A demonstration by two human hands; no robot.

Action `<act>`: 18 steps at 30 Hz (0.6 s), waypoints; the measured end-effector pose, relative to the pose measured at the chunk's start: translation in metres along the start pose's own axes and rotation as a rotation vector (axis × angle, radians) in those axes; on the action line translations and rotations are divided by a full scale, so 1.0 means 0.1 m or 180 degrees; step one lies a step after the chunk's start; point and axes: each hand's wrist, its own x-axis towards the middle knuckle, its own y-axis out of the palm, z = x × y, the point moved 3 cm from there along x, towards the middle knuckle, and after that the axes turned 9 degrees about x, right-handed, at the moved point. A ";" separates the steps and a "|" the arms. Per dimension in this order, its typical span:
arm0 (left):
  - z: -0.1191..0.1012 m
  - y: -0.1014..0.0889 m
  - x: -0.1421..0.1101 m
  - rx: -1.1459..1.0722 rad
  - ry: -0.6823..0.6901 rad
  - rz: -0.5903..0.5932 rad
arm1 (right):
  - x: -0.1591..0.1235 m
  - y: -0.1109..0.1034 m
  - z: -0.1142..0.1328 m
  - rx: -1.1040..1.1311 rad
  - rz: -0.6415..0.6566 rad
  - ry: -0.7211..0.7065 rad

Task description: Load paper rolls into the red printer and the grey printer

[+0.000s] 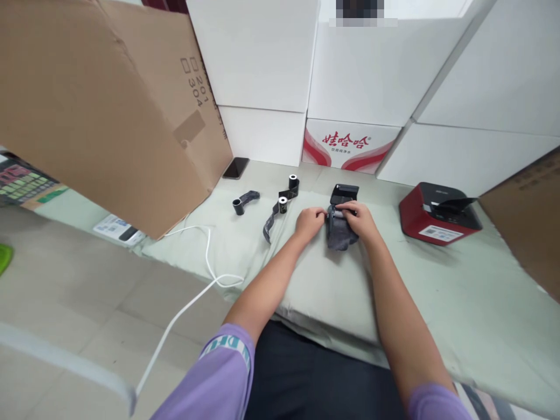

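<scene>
A small dark device with a black lid at its far side lies on the cloth in front of me. A pale roller crosses it, and a wide strip of dark film hangs toward me over the near side. At its left edge, my left hand is closed, fingertips pinching there. My right hand reaches over the right side, its fingers bent onto the roller. What lies beneath those fingertips is partly hidden. Left of my hands are a black ribbon roll and another roll, with loose film around them.
A separate black roll trails film farther left, near a phone. The red and black machine stands right. White boxes line the back; a large cardboard box stands left. A white cable drops off the edge.
</scene>
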 end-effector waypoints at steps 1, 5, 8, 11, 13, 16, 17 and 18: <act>0.00 0.00 0.00 -0.0004 0.0016 -0.0008 | 0.00 0.00 -0.01 0.0018 -0.0030 0.0024; 0.01 0.00 0.00 -0.0034 0.0051 -0.0010 | -0.05 -0.06 -0.08 0.0185 -0.0872 0.0129; 0.00 -0.01 -0.02 -0.0043 0.0084 0.0031 | -0.07 -0.05 -0.22 0.0901 -0.1141 0.0520; -0.06 -0.07 -0.04 -0.0114 0.0446 -0.0004 | -0.06 -0.01 -0.34 0.1638 -0.1037 0.0807; -0.11 -0.12 -0.06 -0.0056 0.0827 -0.0056 | -0.06 0.00 -0.34 0.1762 -0.1028 0.0804; -0.18 -0.15 -0.10 0.0247 0.1255 0.0047 | -0.08 -0.01 -0.30 0.1709 -0.0967 0.0734; -0.21 -0.14 -0.12 0.0356 0.1362 0.0123 | -0.08 -0.01 -0.29 0.1684 -0.0935 0.0718; -0.23 -0.13 -0.13 0.0452 0.1456 0.0197 | -0.09 -0.01 -0.28 0.1658 -0.0906 0.0700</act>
